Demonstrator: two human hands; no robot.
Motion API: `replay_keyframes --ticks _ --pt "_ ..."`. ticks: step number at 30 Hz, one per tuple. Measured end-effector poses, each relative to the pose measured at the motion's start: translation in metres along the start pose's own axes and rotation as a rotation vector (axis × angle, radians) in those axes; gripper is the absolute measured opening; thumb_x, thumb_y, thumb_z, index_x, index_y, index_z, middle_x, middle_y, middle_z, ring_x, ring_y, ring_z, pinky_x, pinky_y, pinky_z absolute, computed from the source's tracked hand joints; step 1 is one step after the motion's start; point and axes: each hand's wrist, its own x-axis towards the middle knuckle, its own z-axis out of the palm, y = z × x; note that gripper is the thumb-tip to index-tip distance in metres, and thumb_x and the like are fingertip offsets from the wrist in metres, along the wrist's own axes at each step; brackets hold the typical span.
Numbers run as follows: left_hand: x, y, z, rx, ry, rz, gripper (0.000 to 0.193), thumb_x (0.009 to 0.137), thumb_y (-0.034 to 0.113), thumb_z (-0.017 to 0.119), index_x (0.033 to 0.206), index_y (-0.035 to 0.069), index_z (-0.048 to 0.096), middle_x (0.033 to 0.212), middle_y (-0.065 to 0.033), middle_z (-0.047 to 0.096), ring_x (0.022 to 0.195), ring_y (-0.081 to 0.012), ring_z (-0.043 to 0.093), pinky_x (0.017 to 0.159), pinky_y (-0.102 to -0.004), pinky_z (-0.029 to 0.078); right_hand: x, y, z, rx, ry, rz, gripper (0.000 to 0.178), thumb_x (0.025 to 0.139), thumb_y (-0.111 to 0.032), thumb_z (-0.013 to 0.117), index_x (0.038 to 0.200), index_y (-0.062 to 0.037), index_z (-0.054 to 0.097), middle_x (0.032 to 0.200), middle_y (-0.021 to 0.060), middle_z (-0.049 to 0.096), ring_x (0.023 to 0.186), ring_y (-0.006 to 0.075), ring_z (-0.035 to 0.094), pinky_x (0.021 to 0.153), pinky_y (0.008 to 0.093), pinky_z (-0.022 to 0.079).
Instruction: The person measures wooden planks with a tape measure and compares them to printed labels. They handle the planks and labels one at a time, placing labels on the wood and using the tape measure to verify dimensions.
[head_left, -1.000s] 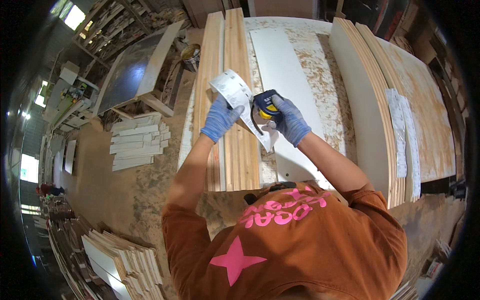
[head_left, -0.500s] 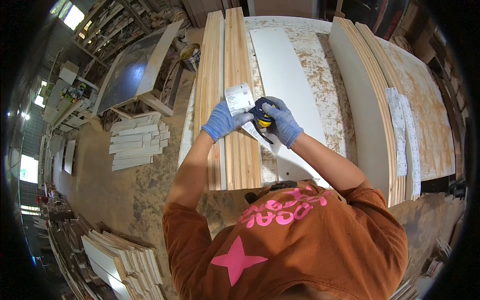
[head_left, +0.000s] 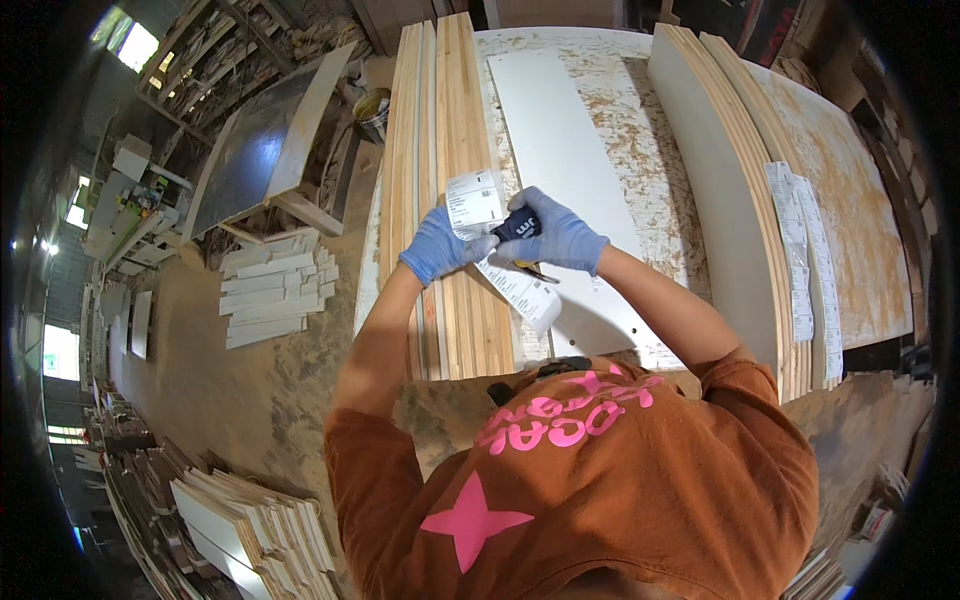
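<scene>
My left hand (head_left: 438,248), in a blue glove, is closed on a strip of white printed labels (head_left: 520,292). The strip's upper part stands above the fingers, and its lower end hangs down toward me. Against it, my right hand (head_left: 567,236), gloved alike, grips a dark blue tape measure (head_left: 518,224) with some yellow at its underside. Both hands meet over the gap between stacked wood-edged boards (head_left: 465,140) and a long white board (head_left: 560,130) lying flat. The right fingertips are partly hidden behind the tape measure.
More boards (head_left: 720,190) stand on edge at the right of the worktable, with label strips (head_left: 790,250) on their near end. Left on the floor lie white offcuts (head_left: 275,285). Behind them are a dark-topped table (head_left: 250,150) and a bucket (head_left: 372,112).
The right hand has turned the tape measure, so its dark blue side now faces up and less yellow shows. More of the label strip's lower end is visible.
</scene>
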Motion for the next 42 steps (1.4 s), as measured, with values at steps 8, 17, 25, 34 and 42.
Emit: replay_keyframes --ticks 8,17,25,34,42 --pt "-0.002 0.001 0.002 -0.292 0.060 0.038 0.063 0.065 0.043 0.081 0.105 0.000 0.061 0.096 -0.0079 0.066 0.089 -0.0147 0.062 0.078 -0.0296 0.051 0.009 -0.005 -0.013 -0.473 0.031 -0.018 0.052 0.066 -0.040 0.069 0.104 -0.0060 0.057 0.094 0.0171 0.058 0.086 0.0330 0.059 0.080 0.0378 0.048" --pt "0.001 0.001 0.001 -0.380 0.099 -0.004 0.065 0.065 0.045 0.080 0.105 0.001 0.053 0.095 -0.0093 0.062 0.093 -0.0205 0.059 0.083 -0.0317 0.051 -0.039 0.103 -0.081 0.160 -0.259 0.103 0.026 0.082 -0.028 0.064 0.084 -0.0025 0.065 0.073 0.0025 0.061 0.069 0.0096 0.053 0.062 0.0263 0.046" --pt "0.004 0.007 -0.003 -0.350 0.079 -0.210 0.050 0.079 0.040 0.071 0.108 0.001 0.059 0.097 -0.0102 0.065 0.089 -0.0133 0.061 0.077 -0.0304 0.052 -0.108 0.173 -0.129 0.258 -0.110 0.423 0.035 0.085 -0.038 0.063 0.080 -0.0027 0.065 0.069 0.0014 0.060 0.061 0.0099 0.052 0.057 0.0251 0.045" --pt "-0.004 -0.011 -0.008 -0.614 0.308 -0.105 0.050 0.079 0.037 0.067 0.115 0.003 0.058 0.101 -0.0046 0.062 0.094 -0.0135 0.057 0.085 -0.0270 0.045 -0.093 0.235 -0.120 -0.299 -0.241 0.776 0.052 0.077 -0.053 0.067 0.090 -0.0024 0.070 0.071 0.0043 0.062 0.061 0.0144 0.053 0.059 0.0303 0.045" --pt "-0.003 -0.007 -0.006 -0.673 0.321 -0.082 0.054 0.077 0.035 0.070 0.116 0.001 0.056 0.102 -0.0050 0.061 0.094 -0.0142 0.057 0.087 -0.0274 0.043 -0.053 0.247 -0.119 -0.637 -0.227 0.732 0.049 0.072 -0.052 0.069 0.087 -0.0061 0.071 0.079 0.0128 0.067 0.073 0.0224 0.061 0.070 0.0359 0.048"
